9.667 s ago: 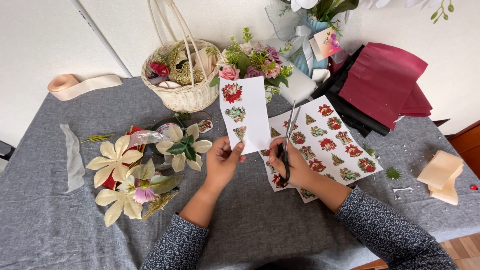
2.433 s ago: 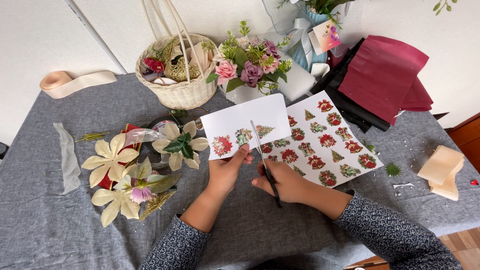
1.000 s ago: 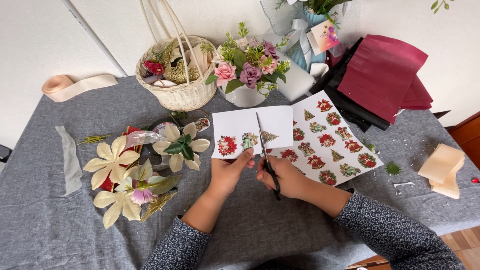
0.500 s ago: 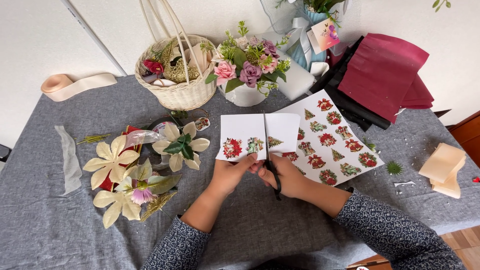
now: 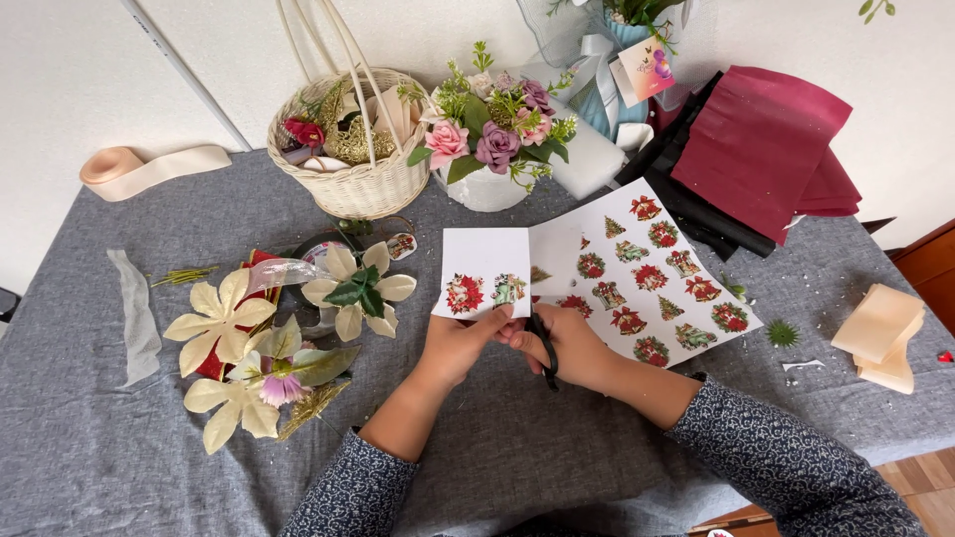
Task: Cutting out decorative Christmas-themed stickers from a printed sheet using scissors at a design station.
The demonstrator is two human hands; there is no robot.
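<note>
You work over a table covered with a grey cloth (image 5: 119, 438), which fills almost the whole view. At the far right lies a stack of dark red fabric (image 5: 771, 149), folded, with black material under it. Behind the middle stands a woven basket (image 5: 348, 179) with tall handles, and just beside it, to the right, a white pot with pink and purple roses (image 5: 487, 149). On the left part of the cloth lie cream artificial flowers (image 5: 239, 338) with green leaves, and a roll of peach ribbon (image 5: 139, 167) rests at the far left edge. At the right edge sits a small pile of beige pieces (image 5: 880, 333).

The printed sheet of stickers (image 5: 662, 273) with red and green holiday pictures lies flat, to the right of your hands and partly under the right one.

Your left hand (image 5: 453, 348) holds a smaller white cut-off strip (image 5: 487, 273) — thumb and fingers are pressed together on its lower edge, pinching it. The strip stands lifted above the cloth, near the middle of the table, and it carries two pictures along the bottom.

Your right hand (image 5: 577, 348) is closed around black scissors (image 5: 542, 343) — the fingers curl through the handles. The blades point up into the strip at its right side; whether they are apart or together you cannot tell, because the paper and your fingers hide them. Both hands nearly touch each other under the strip.
</note>
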